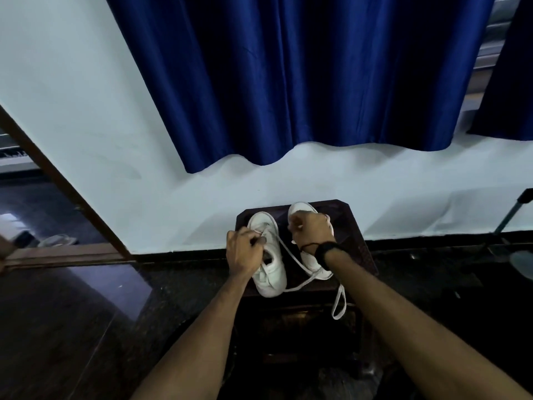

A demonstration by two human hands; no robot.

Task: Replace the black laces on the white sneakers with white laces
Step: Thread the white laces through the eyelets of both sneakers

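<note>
Two white sneakers stand side by side on a small dark stool (357,243). My left hand (243,251) lies over the left sneaker (271,272), fingers curled and pinching at its eyelet area. My right hand (310,228) is curled above the right sneaker (302,207), pinching what looks like the end of a white lace (291,261). That lace runs from the left sneaker's eyelets down across the stool, and a loop of it hangs over the front edge. No black lace is visible.
The stool stands against a pale wall (86,111) with a dark skirting. A blue curtain (288,82) hangs above. A brown door frame (57,180) lies to the left, a dark stand (513,215) to the right, and glossy dark floor all around.
</note>
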